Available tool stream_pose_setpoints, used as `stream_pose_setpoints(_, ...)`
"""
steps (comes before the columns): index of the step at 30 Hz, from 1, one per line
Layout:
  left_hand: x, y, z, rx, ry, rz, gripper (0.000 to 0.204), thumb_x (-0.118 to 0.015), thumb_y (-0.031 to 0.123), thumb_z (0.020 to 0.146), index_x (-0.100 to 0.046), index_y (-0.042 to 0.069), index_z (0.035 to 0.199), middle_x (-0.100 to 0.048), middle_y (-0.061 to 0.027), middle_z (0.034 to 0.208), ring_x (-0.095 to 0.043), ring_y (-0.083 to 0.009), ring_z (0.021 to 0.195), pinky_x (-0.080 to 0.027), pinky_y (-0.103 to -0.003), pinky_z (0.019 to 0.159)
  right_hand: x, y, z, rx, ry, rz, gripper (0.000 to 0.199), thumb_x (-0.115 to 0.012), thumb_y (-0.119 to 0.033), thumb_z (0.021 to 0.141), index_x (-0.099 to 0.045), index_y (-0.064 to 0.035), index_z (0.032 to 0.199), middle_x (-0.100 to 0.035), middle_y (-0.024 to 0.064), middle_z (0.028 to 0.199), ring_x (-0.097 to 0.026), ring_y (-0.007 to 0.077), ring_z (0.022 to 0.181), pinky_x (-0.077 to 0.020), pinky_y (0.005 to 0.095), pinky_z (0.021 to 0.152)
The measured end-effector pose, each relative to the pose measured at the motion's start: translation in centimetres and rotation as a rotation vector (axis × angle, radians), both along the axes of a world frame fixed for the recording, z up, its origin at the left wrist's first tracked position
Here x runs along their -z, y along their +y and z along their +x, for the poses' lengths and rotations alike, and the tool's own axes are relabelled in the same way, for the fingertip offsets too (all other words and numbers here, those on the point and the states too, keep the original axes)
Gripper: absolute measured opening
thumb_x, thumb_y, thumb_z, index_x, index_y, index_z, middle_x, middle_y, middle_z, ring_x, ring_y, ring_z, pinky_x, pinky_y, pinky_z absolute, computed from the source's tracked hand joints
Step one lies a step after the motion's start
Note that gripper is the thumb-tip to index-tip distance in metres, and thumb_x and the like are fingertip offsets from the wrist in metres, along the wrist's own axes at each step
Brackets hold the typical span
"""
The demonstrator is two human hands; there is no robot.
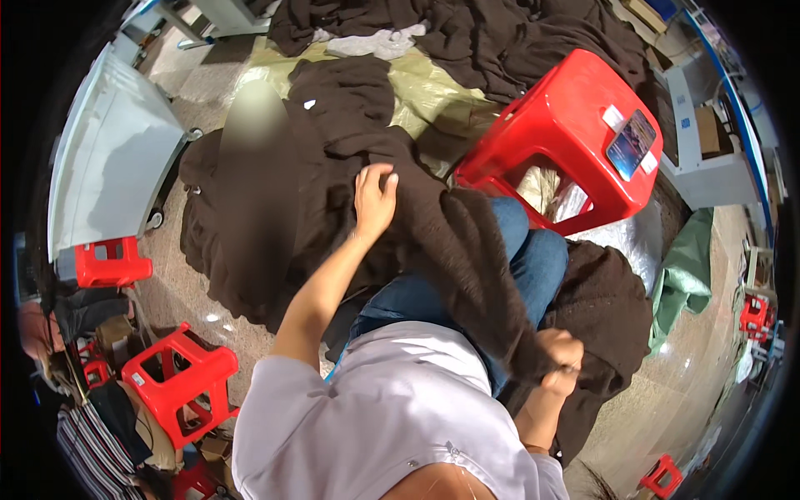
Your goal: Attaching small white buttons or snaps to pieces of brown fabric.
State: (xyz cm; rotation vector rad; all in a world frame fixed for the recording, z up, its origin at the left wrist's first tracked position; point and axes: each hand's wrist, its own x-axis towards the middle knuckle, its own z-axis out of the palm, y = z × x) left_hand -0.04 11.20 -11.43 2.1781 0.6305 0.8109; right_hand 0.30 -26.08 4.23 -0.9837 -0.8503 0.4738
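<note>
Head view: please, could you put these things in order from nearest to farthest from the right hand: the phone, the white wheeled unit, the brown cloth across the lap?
1. Brown cloth: gripped in the right hand.
2. Phone: ahead, on a red stool.
3. White wheeled unit: far left.

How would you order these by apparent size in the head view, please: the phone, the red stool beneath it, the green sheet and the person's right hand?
1. Red stool
2. Green sheet
3. Phone and right hand: too alike to rank.
</note>
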Motion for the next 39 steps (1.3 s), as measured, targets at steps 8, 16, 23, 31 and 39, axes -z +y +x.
stream_pose_setpoints(8,5.4,-0.7,10.9,1.09,0.753,0.078,0.059,-0.051,-0.003,0.078,-0.048,0.01,0.135,-0.056,-0.0154,0.132,-0.049,-0.0327,0.125,-0.04,-0.039,0.103,-0.1,-11.1,-8.8,0.439,0.208,0.146,0.032,-0.072,-0.033,0.077,-0.051,-0.0155,0.059,-0.051,-0.0013,0.054,-0.049,0.0175,0.047,-0.0391,0.0322,0.044)
stream_pose_setpoints(16,9.7,-2.3,8.1,0.662,0.614,-0.264,0.04,-0.05,0.0,0.078,-0.063,0.007,0.116,-0.064,-0.0215,0.113,-0.059,-0.0369,0.111,-0.047,-0.04,0.093,-1.6,-11.0,-5.8,0.986,0.428,0.145,0.039,-0.056,-0.032,0.091,-0.059,-0.0038,0.118,-0.062,0.0164,0.118,-0.061,0.0329,0.108,-0.0478,0.0498,0.094)
stream_pose_setpoints(23,-5.1,9.8,8.4,0.13,0.005,0.109,0.032,-0.055,-0.004,0.071,-0.062,0.003,0.102,-0.063,-0.0192,0.102,-0.059,-0.0385,0.101,-0.047,-0.042,0.087,-1.6,1.7,6.8,0.663,0.458,-0.048,0.021,-0.06,-0.023,0.096,-0.058,-0.0084,0.111,-0.066,0.0029,0.089,-0.057,0.0084,0.058,-0.0411,0.0202,0.044)
stream_pose_setpoints(31,-21.7,10.4,5.5,0.083,-0.198,0.04,0.033,-0.053,-0.008,0.077,-0.059,0.0,0.108,-0.064,-0.0148,0.099,-0.064,-0.0238,0.094,-0.049,-0.033,0.085,-0.4,11.1,14.7,0.788,0.186,-0.416,0.012,-0.068,-0.019,0.092,-0.065,-0.0072,0.092,-0.053,-0.0038,0.059,-0.042,0.0023,0.047,-0.0275,0.0189,0.042)
stream_pose_setpoints(39,-21.3,-6.9,3.7,0.72,-0.271,0.131,0.027,-0.057,-0.005,0.064,-0.059,0.0,0.091,-0.061,-0.0172,0.087,-0.063,-0.0362,0.079,-0.052,-0.036,0.071,0.8,8.9,11.8,0.918,0.21,-0.34,0.017,-0.063,-0.018,0.095,-0.067,-0.0032,0.104,-0.057,-0.0014,0.064,-0.041,0.0019,0.047,-0.0291,0.0188,0.041)
